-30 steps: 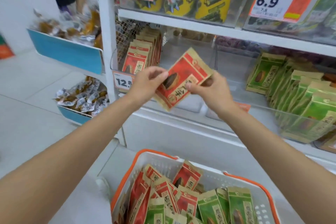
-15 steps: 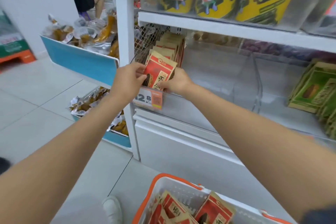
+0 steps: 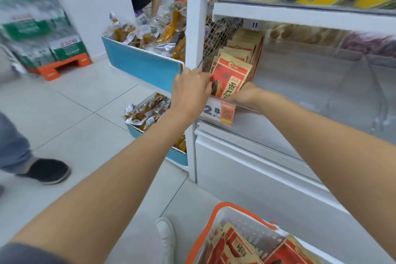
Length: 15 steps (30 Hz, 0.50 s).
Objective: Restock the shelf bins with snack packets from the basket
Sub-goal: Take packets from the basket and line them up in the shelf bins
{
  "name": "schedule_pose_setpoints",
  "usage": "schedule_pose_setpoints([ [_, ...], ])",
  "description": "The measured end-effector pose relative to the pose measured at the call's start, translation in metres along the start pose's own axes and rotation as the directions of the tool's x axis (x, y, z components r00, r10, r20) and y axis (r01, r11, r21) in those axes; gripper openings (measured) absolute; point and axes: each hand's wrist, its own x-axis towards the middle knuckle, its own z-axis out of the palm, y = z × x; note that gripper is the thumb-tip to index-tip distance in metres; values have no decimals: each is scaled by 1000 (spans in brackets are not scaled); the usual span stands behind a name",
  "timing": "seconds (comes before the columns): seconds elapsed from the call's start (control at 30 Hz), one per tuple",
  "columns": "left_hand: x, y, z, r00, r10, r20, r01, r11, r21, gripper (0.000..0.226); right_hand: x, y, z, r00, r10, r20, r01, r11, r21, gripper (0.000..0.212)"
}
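Red packet (image 3: pixel 230 77) stands before packet row (image 3: pixel 243 46), price tag (image 3: pixel 218 112) below.

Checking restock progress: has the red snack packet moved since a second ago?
Yes: the red snack packet went left, into the bin above the price tag.

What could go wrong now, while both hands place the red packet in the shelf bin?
1. The red-and-tan snack packet, held by the left hand and right hand, sits at the front edge of the clear plastic shelf bin; released too early, it may tip forward and fall.
2. The right hand lies just above the white-and-orange price tag and could knock it loose.
3. The leaning row of packets behind might slump if pushed.
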Motion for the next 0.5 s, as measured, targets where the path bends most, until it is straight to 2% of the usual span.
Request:
schedule_pose_setpoints([
  [0.13, -1, 2, -1, 1000, 2, 13, -1, 999, -35, 28, 3, -3, 3, 1000, -11, -23, 9, 998, -63, 47],
  [0.2, 0, 3, -1, 1000, -9, 26, 11, 999, -52, 31, 5, -2, 3, 998, -47, -45, 40, 987, -154, 45],
  [0.37, 5, 7, -4, 998, -62, 14, 63, 993, -100, 40, 2, -7, 3, 955, -205, -216, 117, 926, -360, 47],
  [0.43, 7, 6, -4, 997, -76, 4, 76, 989, -124, 44, 2, -8, 5, 953, -206, -222, 112, 921, -374, 52],
  [0.5, 7, 6, -3, 998, -68, -11, 66, 988, -141, 52, 2, -6, 5, 975, -139, -175, 75, 941, -329, 51],
])
